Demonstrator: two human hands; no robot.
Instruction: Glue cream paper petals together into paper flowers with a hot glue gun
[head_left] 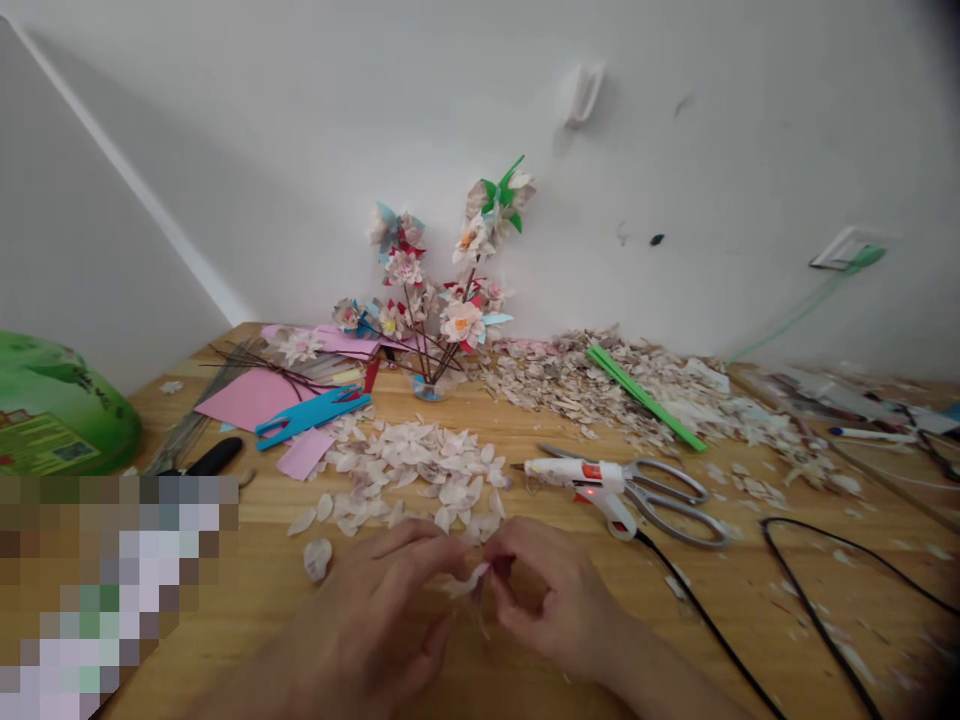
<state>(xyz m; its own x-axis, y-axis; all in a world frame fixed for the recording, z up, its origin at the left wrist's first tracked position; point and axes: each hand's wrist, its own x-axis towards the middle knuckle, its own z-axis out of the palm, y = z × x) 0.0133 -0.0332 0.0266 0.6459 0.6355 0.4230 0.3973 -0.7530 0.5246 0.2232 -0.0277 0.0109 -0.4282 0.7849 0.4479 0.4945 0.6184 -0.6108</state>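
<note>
My left hand (382,610) and my right hand (551,595) meet low in the middle over the wooden table (247,590). Both pinch the same small pale paper petal (471,580) between their fingertips. Just beyond the hands lies a heap of several loose paper petals (409,475). A white hot glue gun (581,485) lies to the right of the heap, with a red light showing on it. Its black cord (697,610) runs toward me.
Silver scissors (667,500) lie behind the glue gun. A vase of paper flowers (442,300) stands at the wall. Paper scraps (615,385), a green strip (645,400), pink paper (251,400), a blue tool (311,415) and a green container (52,410) lie around.
</note>
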